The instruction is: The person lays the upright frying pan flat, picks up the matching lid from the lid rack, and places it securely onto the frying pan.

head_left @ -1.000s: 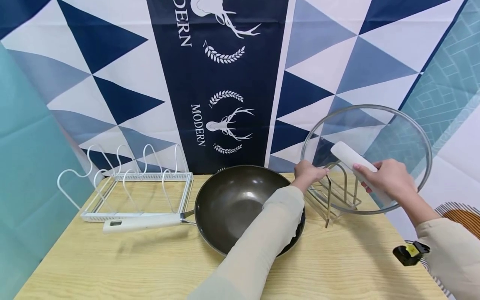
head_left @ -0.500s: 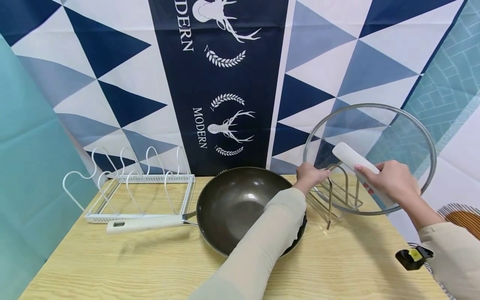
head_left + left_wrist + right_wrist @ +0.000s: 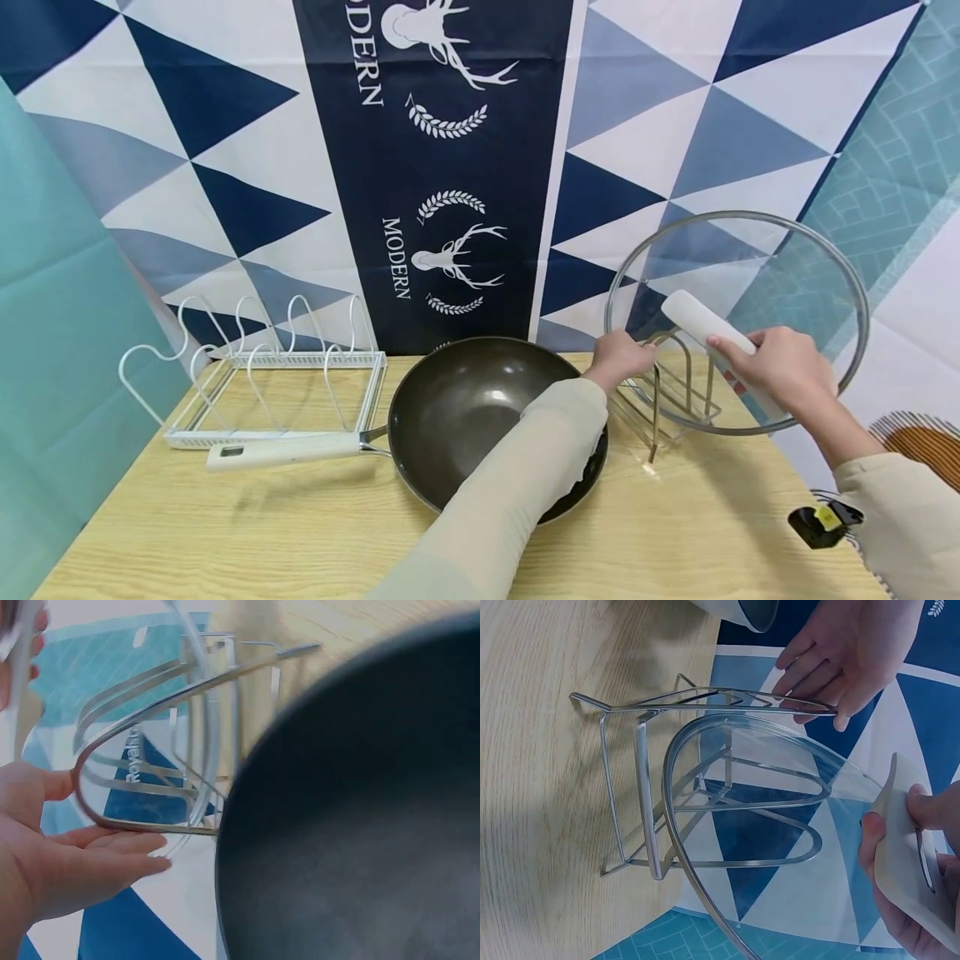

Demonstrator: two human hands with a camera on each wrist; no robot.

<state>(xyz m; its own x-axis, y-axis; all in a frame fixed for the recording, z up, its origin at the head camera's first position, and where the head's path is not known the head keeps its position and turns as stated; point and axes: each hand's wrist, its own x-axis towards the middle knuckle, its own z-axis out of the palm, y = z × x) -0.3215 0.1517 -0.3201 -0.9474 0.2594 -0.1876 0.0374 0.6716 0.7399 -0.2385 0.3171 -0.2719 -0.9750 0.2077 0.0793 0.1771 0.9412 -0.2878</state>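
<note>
A clear glass lid [image 3: 787,275] with a metal rim stands on edge at the right. My right hand [image 3: 787,367] grips its long white handle [image 3: 701,321], thumb on one side and fingers curled on the other. My left hand [image 3: 621,358] reaches over the wok and pinches the end loop of a metal wire lid rack [image 3: 656,417]; the left wrist view shows thumb and fingers on either side of that loop [image 3: 79,780]. Between the loops of the rack passes the lid's rim [image 3: 669,795], its lower part down among the wires near the rack's base.
A dark wok [image 3: 457,417] lies in the middle of the wooden table [image 3: 300,533], under my left forearm, its white handle [image 3: 292,450] pointing left. At the back left is a white wire rack [image 3: 273,435] with several loops. A patterned cloth [image 3: 450,167] hangs behind.
Both hands keep their hold, one on the rack and one on the lid handle. Only a slight shift of the head view shows.
</note>
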